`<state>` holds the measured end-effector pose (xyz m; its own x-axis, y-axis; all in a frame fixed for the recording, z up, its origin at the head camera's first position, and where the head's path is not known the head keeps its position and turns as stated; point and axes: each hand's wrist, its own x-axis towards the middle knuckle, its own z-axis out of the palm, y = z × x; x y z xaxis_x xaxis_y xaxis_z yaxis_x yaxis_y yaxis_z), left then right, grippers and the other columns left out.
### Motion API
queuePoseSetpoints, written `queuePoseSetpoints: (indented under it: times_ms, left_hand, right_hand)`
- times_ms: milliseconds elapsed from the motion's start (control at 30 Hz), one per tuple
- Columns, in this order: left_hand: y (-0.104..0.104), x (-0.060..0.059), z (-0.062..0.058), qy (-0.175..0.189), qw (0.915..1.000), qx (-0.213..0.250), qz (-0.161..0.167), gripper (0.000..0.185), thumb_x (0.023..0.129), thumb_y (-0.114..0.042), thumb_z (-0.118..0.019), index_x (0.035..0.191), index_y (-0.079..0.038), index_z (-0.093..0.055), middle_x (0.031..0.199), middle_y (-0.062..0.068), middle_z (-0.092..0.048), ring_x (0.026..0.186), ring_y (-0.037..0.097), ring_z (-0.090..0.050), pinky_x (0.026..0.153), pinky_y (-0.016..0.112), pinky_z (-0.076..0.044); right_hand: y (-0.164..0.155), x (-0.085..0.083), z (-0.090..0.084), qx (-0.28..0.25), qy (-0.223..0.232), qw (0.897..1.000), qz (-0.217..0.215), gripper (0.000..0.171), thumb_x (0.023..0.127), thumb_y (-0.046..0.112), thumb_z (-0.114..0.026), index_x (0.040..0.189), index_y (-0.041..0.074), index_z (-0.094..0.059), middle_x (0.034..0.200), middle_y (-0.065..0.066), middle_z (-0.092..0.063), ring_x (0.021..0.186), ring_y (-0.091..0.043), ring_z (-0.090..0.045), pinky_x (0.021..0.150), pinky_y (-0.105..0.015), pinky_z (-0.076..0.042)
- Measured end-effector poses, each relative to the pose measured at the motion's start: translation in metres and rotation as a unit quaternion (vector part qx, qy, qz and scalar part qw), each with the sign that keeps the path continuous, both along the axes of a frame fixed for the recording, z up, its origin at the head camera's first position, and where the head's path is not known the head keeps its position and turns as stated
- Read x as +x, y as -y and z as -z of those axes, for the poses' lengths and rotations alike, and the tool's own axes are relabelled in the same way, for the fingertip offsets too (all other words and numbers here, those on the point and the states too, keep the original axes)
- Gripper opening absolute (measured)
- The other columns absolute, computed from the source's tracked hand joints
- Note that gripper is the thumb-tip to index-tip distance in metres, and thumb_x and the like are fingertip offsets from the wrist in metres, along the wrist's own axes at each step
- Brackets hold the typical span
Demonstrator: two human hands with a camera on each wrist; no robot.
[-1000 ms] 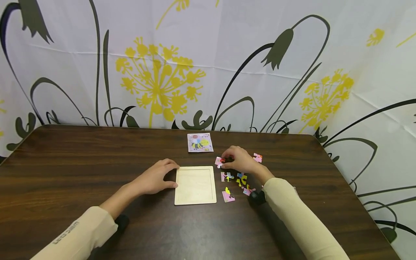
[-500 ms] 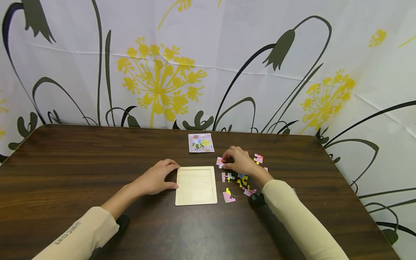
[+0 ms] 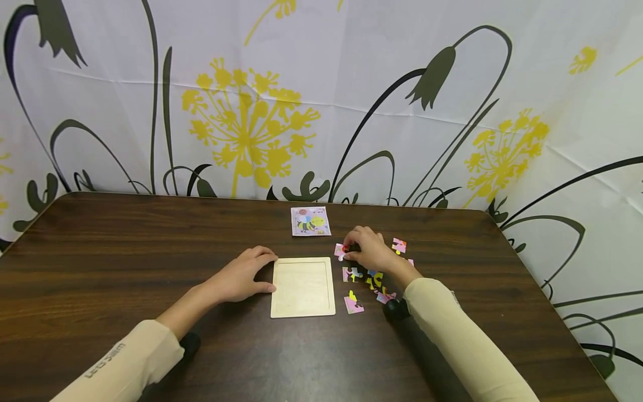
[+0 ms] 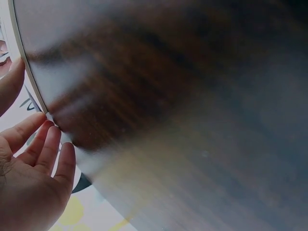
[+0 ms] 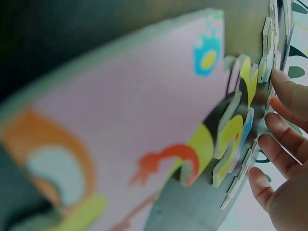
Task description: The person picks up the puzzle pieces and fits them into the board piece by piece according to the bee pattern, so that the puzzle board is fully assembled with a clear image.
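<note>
The right hand (image 3: 370,251) hides part of the puzzle pieces (image 3: 369,277); the left wrist view shows the table (image 4: 183,115) blurred.

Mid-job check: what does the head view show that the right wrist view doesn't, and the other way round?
Only the head view shows the left hand resting against the wooden puzzle tray, the reference picture beyond it, and the whole table. Only the right wrist view shows a pink puzzle piece very close up, with its orange and yellow print, and the loose pieces edge-on. Both show the right hand with its fingers at the scattered puzzle pieces.
</note>
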<state>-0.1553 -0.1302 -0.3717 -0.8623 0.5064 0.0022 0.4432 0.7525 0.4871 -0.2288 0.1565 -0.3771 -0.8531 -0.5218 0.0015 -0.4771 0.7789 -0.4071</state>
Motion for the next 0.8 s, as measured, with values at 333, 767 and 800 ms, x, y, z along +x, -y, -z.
queuePoseSetpoints:
  times_ms: [333,767,800]
  left_hand:
    - [-0.0011,0.0021,-0.0026,0.000,1.0000,-0.001,0.001,0.055,0.080,-0.021,-0.071,0.124,0.005,-0.050,0.122,0.020,-0.046,0.114,0.038,-0.041,0.093,0.049,-0.036]
    - [0.0001,0.0020,-0.0007,0.000,1.0000,-0.003,0.000,0.054,0.080,-0.018,-0.071,0.125,0.006,-0.050,0.123,0.021,-0.046,0.115,0.038,-0.040,0.093,0.050,-0.035]
    - [0.0001,0.0020,-0.0007,0.001,1.0000,-0.003,0.000,0.054,0.080,-0.018,-0.071,0.125,0.006,-0.050,0.123,0.021,-0.046,0.115,0.038,-0.040,0.093,0.050,-0.035]
  right_hand:
    - [0.0001,-0.0011,0.0021,0.004,-0.005,1.000,-0.002,0.015,0.082,0.016,-0.069,0.093,0.009,-0.062,0.094,-0.004,-0.052,0.095,-0.024,-0.044,0.076,-0.044,-0.029]
    - [0.0013,0.0004,0.0012,0.005,-0.010,1.000,-0.002,0.014,0.082,0.015,-0.069,0.093,0.009,-0.062,0.094,-0.003,-0.052,0.094,-0.024,-0.044,0.075,-0.043,-0.029]
    - [0.0013,0.0007,0.0009,0.005,-0.009,1.000,-0.001,0.014,0.082,0.014,-0.069,0.093,0.009,-0.062,0.094,-0.004,-0.052,0.095,-0.024,-0.043,0.075,-0.043,-0.029]
